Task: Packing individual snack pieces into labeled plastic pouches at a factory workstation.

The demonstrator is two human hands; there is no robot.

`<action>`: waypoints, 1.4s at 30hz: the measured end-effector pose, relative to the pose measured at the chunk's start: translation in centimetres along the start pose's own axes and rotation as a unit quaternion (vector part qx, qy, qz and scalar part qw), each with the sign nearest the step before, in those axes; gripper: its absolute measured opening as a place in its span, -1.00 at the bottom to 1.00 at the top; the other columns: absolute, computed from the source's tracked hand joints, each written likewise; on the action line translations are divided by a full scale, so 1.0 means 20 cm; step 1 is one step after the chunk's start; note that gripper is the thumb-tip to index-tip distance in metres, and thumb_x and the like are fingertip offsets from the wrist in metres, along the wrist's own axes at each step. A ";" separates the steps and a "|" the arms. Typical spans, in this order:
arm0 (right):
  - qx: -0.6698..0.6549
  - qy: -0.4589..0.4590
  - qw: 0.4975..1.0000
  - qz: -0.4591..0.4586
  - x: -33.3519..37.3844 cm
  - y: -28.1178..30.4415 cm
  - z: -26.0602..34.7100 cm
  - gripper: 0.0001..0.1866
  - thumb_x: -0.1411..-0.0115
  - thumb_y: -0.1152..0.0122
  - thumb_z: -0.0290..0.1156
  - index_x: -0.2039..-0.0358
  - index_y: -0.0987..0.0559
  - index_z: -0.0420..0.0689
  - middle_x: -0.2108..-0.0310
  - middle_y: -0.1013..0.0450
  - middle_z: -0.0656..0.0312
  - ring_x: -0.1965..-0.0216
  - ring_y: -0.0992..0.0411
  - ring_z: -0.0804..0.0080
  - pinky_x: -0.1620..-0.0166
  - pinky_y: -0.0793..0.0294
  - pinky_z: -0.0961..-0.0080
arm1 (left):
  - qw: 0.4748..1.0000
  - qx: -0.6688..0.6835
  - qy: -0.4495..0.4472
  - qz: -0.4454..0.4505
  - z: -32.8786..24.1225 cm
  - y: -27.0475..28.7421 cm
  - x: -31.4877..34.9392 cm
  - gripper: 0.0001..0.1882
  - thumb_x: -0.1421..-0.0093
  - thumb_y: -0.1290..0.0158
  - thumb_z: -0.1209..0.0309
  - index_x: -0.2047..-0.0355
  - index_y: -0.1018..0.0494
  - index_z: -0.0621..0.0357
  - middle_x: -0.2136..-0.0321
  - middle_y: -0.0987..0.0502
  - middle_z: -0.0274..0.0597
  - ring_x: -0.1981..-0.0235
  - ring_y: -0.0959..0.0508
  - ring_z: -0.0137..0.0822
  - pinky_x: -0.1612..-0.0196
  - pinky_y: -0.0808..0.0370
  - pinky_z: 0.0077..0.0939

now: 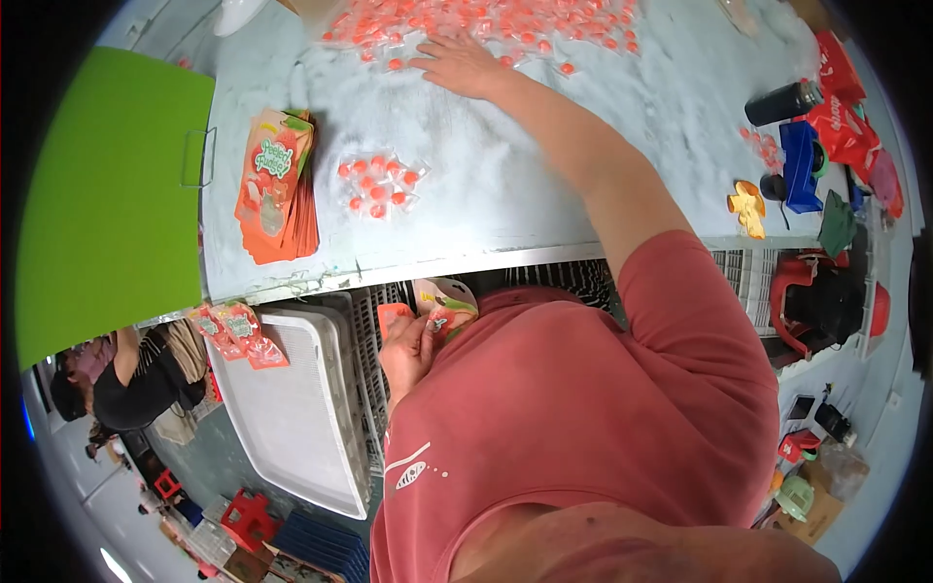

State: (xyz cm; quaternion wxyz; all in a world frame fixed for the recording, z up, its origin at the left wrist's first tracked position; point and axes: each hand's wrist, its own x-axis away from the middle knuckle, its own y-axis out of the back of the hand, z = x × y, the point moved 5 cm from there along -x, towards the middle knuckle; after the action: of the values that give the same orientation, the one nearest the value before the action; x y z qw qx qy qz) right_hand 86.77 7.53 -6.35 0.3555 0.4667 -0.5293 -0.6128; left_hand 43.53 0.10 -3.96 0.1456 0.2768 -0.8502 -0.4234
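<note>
My right arm stretches across the table, and my right hand (457, 64) lies palm down at the near edge of a wide pile of individually wrapped red candies (544, 21). Its fingers are spread and touch some of the wrappers. Close to my body, below the table edge, my left hand (406, 352) pinches a printed candy pouch (453, 309) between thumb and fingers. The pouch leans against my shirt, and its contents cannot be seen. A small group of wrapped candies (377, 183) lies apart on the table, beside a stack of flat orange pouches (275, 189).
Two or so filled pouches (238, 332) rest on a white plastic tray (292, 408) standing left of me. A green panel (112, 194) borders the table's left. At the right are a dark bottle (782, 103), a blue holder (801, 167) and a yellow item (747, 209).
</note>
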 end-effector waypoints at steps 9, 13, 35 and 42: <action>-0.048 0.096 0.992 -0.070 0.60 0.13 -0.16 -0.57 -0.35 0.00 -0.30 -0.22 -0.40 0.11 -0.29 -0.24 0.28 -0.35 -0.11 0.33 -0.38 -0.04 0.14 | 1.000 -0.003 0.002 0.011 -0.03 0.01 -0.03 -0.92 -0.17 -0.18 0.40 0.34 -0.62 0.08 0.49 -0.51 -0.17 0.42 -0.54 -0.12 0.35 -0.49 -0.31; -0.355 0.018 0.929 -0.098 0.78 0.28 -0.19 -0.60 -0.33 0.02 -0.39 -0.17 -0.45 0.02 -0.22 -0.33 0.27 -0.28 -0.22 0.27 -0.33 -0.16 0.29 | 1.000 0.002 -0.007 0.006 -0.03 0.00 -0.03 -0.93 -0.16 -0.18 0.44 0.35 -0.61 0.11 0.51 -0.49 -0.16 0.44 -0.53 -0.12 0.38 -0.48 -0.31; -0.295 -0.080 0.934 -0.187 1.02 0.40 0.03 -0.67 -0.27 -0.12 -0.32 -0.04 -0.52 -0.05 -0.14 -0.34 0.15 -0.13 -0.33 0.13 -0.14 -0.35 0.28 | 1.000 0.013 0.007 0.009 -0.05 0.00 0.01 -0.89 -0.18 -0.18 0.45 0.31 -0.60 0.20 0.47 -0.49 -0.08 0.45 -0.51 -0.10 0.37 -0.46 -0.33; -0.200 -0.116 0.962 -0.143 1.33 0.33 -0.05 -0.75 -0.14 -0.22 -0.47 0.13 -0.53 -0.13 0.05 -0.41 0.16 0.01 -0.41 0.18 0.01 -0.45 0.34 | 0.999 -0.006 -0.044 0.001 -0.04 0.00 -0.01 -0.90 -0.20 -0.17 0.46 0.30 -0.59 0.21 0.50 -0.45 -0.12 0.52 -0.47 -0.15 0.42 -0.42 -0.40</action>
State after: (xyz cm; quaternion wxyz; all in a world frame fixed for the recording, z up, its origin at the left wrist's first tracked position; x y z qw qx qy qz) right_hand 79.04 -18.80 -5.10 0.2861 0.3825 -0.3609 -0.8010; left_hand 44.06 -0.31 -3.41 0.1096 0.2560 -0.8538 -0.4398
